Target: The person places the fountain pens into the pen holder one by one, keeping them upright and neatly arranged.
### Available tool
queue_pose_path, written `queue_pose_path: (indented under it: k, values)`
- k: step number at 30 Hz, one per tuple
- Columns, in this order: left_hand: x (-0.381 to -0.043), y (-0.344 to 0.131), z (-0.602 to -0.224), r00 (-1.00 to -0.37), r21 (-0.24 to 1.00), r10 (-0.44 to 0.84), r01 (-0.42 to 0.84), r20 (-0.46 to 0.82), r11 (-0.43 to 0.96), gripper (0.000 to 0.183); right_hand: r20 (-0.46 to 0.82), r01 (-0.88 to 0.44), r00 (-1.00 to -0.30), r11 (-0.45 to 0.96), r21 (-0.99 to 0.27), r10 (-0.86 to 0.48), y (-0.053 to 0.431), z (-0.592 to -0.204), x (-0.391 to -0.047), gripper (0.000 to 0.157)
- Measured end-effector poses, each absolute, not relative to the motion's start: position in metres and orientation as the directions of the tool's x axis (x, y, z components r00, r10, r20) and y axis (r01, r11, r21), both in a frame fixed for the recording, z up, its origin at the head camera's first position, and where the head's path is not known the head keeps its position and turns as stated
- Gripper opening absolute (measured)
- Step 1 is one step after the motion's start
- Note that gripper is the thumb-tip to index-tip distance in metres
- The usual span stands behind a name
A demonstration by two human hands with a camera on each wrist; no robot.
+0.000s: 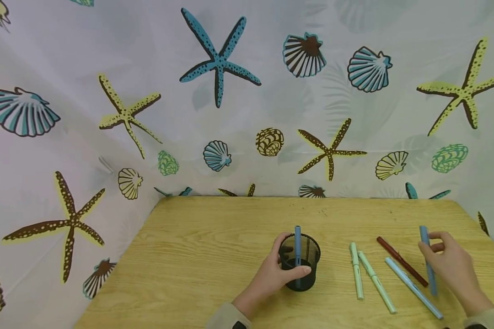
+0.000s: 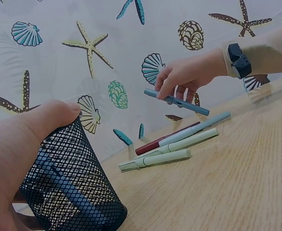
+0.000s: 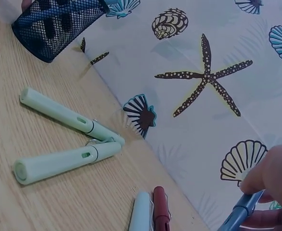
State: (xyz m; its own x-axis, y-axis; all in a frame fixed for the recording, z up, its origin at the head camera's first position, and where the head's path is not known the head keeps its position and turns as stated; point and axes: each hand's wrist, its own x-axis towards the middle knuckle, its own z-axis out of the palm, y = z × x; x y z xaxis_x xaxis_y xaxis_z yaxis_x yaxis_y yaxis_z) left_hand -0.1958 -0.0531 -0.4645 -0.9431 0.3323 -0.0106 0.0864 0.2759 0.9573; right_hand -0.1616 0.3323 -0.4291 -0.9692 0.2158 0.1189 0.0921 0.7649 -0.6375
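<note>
My left hand [image 1: 277,272] grips a black mesh pen cup [image 1: 313,262] that stands on the table, the thumb across its near side. One blue pen [image 1: 298,242] stands inside the cup and sticks up above the rim. Over at the right, my right hand [image 1: 453,262] pinches another blue pen [image 1: 425,235] near its upper end, between thumb and fingers. The left wrist view shows this held pen [image 2: 196,107] raised above the tabletop, tilted. Beside it lie a dark red pen [image 1: 401,260] and a light blue pen [image 1: 413,288].
Two pale green pens [image 1: 356,274] lie between the cup and the light blue pen, their upper ends close together. The wooden table [image 1: 214,246] meets a white cloth [image 1: 247,114] printed with starfish and shells at the back and sides.
</note>
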Motion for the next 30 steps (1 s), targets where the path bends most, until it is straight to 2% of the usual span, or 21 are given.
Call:
queue_pose_path:
  k: [14,30]
  values:
    - [-0.196,-0.053,-0.461,-0.942,0.958,0.337,0.089,-0.009,0.274,0.079,0.219,0.023,-0.945,0.715,-0.699,0.244,0.303,-0.418,-0.165,0.057]
    - [-0.197,-0.053,-0.463,-0.939,0.962,0.343,0.079,-0.016,0.263,0.081,0.313,-0.096,-0.928,0.681,-0.726,0.203,0.276,-0.415,-0.171,0.050]
